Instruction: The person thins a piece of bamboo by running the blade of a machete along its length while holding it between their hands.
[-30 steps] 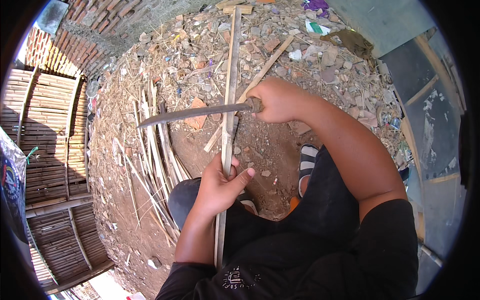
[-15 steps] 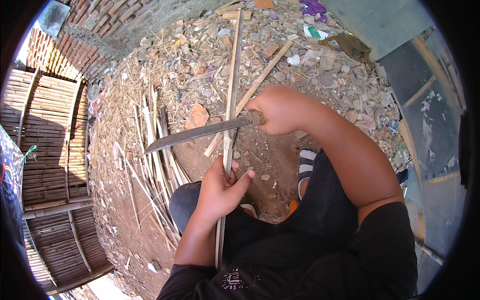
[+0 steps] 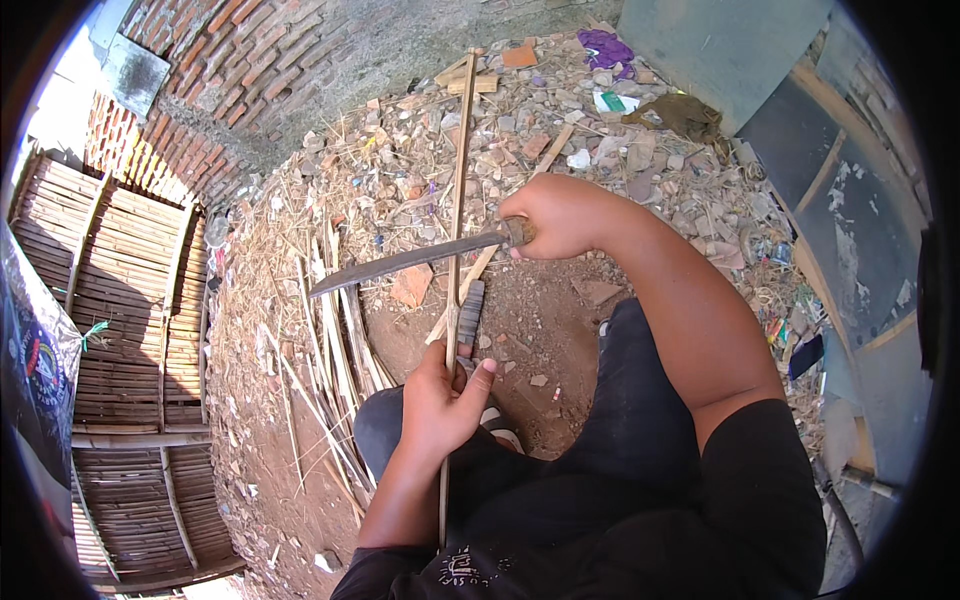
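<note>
My left hand [image 3: 440, 395] is closed around a long, thin bamboo strip [image 3: 463, 160], thumb on its right side. The strip runs from near my shirt up and away to the far rubble. In my right hand [image 3: 565, 215] is the wooden handle of a machete [image 3: 405, 265]. Its dark blade points left and crosses the strip above my left hand. Whether the edge touches or bites into the strip cannot be told. Just right of the strip, a grey banded object [image 3: 470, 312] shows, its kind unclear.
Several split bamboo strips [image 3: 335, 330] lie in a pile at the left. Another strip [image 3: 555, 150] slants behind the machete. Broken bricks and stones [image 3: 410, 285] cover the ground. A brick wall [image 3: 290, 60], a bamboo-slat panel [image 3: 125, 290] and grey boards [image 3: 840, 240] stand around.
The whole view has shifted, with the surroundings lower on the left. The blade now crosses the strip farther from my left hand. My right sandal is mostly hidden by my leg. Both grips are unchanged.
</note>
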{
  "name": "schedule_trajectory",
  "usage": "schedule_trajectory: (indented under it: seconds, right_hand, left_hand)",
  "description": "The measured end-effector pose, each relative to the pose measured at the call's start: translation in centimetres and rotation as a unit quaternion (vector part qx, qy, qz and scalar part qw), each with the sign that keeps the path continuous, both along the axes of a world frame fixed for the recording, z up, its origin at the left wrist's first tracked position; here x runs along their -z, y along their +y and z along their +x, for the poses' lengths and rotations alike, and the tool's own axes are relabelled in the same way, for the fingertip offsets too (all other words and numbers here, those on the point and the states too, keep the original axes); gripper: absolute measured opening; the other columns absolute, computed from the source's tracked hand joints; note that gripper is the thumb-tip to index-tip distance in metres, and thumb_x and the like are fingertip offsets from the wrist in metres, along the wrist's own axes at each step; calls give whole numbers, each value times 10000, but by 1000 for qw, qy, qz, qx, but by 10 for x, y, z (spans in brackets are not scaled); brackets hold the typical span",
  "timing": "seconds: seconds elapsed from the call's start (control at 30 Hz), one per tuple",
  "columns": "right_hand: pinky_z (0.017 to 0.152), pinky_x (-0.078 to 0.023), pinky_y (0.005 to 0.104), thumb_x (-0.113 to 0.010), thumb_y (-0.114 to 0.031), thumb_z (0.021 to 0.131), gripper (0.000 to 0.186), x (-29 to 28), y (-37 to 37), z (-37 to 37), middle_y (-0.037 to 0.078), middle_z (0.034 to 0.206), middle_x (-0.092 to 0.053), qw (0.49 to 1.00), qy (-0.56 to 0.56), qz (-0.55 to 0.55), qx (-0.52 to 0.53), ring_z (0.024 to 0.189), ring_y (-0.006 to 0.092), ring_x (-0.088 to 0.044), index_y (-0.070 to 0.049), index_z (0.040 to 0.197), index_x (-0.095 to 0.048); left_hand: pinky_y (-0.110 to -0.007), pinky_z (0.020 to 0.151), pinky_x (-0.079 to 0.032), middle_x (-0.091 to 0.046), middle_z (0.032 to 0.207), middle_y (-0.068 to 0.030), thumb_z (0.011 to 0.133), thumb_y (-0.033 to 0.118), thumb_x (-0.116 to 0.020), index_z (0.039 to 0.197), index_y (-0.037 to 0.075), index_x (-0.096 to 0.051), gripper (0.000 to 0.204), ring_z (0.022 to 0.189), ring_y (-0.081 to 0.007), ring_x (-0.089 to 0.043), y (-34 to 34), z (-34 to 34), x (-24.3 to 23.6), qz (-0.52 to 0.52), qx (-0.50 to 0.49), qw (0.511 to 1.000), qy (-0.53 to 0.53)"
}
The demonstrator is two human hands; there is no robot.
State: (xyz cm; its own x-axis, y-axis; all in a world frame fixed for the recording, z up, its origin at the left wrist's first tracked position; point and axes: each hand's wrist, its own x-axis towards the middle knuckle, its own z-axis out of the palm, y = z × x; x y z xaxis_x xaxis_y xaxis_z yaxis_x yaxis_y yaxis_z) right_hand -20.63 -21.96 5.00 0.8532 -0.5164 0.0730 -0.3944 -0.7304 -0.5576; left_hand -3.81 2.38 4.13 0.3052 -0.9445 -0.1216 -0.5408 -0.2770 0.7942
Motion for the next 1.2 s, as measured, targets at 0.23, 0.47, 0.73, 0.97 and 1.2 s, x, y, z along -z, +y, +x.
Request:
schedule_trajectory:
  seconds: [0.23, 0.47, 0.73, 0.97, 1.2]
  right_hand:
    - [699, -509, 467, -832, -290, 748, 348, -7, 12, 7, 173, 809, -690, 995, -92, 11, -48, 803, 376, -686, -74, 997, -722]
    - [759, -536, 463, -838, -321, 758, 429, -19, 7, -4, 177, 920, -721, 996, -87, 15, -33, 888, 365, -700, -49, 1071, -729]
    - [705, -515, 476, -851, -362, 739, 432, -1, -11, 1, 182, 784, -687, 997, -68, 30, 21, 791, 385, -687, -41, 999, -724]
    - [654, -485, 470, -834, -357, 776, 392, 18, -17, 14, 173, 702, -641, 999, -37, 1, 16, 723, 373, -665, -50, 980, -699]
    - [658, -500, 475, -795, -304, 808, 302, 8, 8, 27, 169, 717, -656, 999, -26, -17, 24, 757, 380, -677, -78, 985, -702]
  left_hand:
    - [-241, 506, -325, -466, 613, 52, 933, 235, -752, 1067, -12, -581, 329, 563, -42, -407, 34, -5, -24, -46, -64, 996, -30]
    - [-215, 486, -317, -503, 654, 51, 947, 166, -741, 1037, 22, -568, 242, 546, -34, -418, 19, -16, -42, -53, -62, 995, -51]
    - [-216, 524, -355, -550, 719, 44, 969, 205, -725, 997, 54, -555, 229, 595, -29, -442, -22, 28, -18, 16, -13, 984, 178]
    - [-214, 616, -379, -540, 771, 48, 965, 191, -729, 987, 66, -543, 225, 688, -33, -457, -19, 37, -7, 59, -22, 947, 315]
    - [-201, 547, -322, -496, 742, 58, 932, 141, -747, 998, 89, -527, 235, 620, -22, -416, -18, 45, -5, 43, -25, 936, 348]
